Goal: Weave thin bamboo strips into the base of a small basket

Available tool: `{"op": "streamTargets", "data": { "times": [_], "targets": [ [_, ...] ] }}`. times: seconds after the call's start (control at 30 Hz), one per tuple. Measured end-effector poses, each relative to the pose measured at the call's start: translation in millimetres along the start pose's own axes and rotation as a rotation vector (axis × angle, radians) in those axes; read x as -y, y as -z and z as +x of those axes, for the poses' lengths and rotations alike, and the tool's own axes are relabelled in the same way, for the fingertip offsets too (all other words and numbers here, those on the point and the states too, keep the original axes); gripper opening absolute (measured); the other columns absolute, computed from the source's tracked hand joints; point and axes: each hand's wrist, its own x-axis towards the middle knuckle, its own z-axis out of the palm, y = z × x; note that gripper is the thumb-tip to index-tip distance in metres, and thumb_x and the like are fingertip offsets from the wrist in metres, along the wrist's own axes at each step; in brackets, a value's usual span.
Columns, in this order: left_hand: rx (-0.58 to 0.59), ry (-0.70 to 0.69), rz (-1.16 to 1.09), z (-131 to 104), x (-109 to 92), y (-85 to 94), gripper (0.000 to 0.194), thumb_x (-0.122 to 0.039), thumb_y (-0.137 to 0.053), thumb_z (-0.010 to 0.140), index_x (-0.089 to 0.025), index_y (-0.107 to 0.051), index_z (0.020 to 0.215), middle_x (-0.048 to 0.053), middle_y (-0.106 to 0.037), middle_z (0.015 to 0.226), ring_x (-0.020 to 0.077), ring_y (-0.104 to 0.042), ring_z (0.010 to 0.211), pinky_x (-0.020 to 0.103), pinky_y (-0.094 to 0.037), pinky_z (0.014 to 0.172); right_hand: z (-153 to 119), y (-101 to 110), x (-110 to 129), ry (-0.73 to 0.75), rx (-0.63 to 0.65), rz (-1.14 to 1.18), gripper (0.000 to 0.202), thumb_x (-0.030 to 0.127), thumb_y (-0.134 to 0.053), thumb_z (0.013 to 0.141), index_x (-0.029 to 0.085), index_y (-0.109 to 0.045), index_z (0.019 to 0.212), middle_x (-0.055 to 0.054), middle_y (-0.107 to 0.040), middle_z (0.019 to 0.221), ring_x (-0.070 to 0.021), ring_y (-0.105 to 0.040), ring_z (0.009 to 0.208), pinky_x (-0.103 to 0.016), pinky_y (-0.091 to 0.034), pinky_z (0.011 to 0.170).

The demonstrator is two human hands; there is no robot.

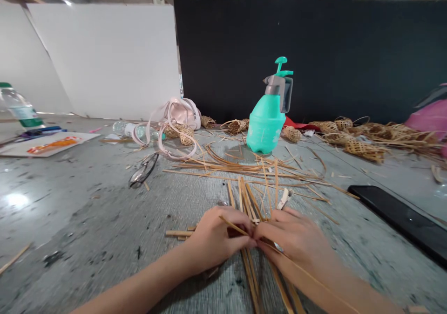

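Note:
My left hand (pixel 220 232) and my right hand (pixel 296 237) meet fingertip to fingertip low in the middle of the head view. Both pinch a thin bamboo strip (pixel 233 226), which runs from the left fingers down past my right wrist. Beneath the hands, several flat bamboo strips (pixel 248 201) point away from me and cross others whose ends (pixel 178 233) stick out left of my left hand. A white handle-like piece (pixel 283 199) with red marks pokes out beyond the right fingers; the rest of it is hidden.
Loose strips (pixel 223 167) lie behind the hands, with a green spray bottle (pixel 264 123) beyond. Glasses (pixel 144 169), a pink bag (pixel 183 113) and a plastic bottle (pixel 23 109) are leftward. A black phone (pixel 398 218) and woven bamboo pieces (pixel 363 148) lie rightward.

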Motion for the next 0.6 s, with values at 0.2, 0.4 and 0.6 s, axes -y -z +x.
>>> {"op": "streamTargets", "data": {
  "times": [0.2,0.4,0.6],
  "targets": [
    [0.039,0.132,-0.186,3,3,2.1,0.004,-0.009,-0.065,0.069,-0.012,-0.063,0.067,-0.002,-0.06,0.064,0.0105,-0.055,0.061,0.018,-0.042,0.057,4,15,-6,-0.163,0.239,0.22,0.026,0.0,-0.05,0.076,0.021,-0.063,0.082,0.0,-0.065,0.079,-0.0163,-0.057,0.075,-0.03,-0.039,0.071],
    [0.03,0.205,-0.335,3,3,0.3,0.005,-0.009,-0.064,0.068,-0.012,-0.065,0.071,0.0,-0.064,0.067,0.0114,-0.058,0.064,0.018,-0.045,0.06,0,18,-15,-0.072,0.28,0.243,0.02,0.005,-0.051,0.078,0.02,-0.063,0.074,0.001,-0.063,0.07,-0.015,-0.055,0.069,-0.028,-0.04,0.065],
    [-0.021,0.153,-0.267,2,1,-0.7,0.012,-0.005,-0.062,0.067,-0.014,-0.069,0.065,0.001,-0.067,0.065,0.0122,-0.06,0.063,0.018,-0.046,0.061,-6,8,-18,-0.096,0.214,0.231,0.018,0.008,-0.05,0.081,0.021,-0.063,0.079,-0.001,-0.063,0.075,-0.0169,-0.056,0.072,-0.031,-0.042,0.067]
  ]
}}
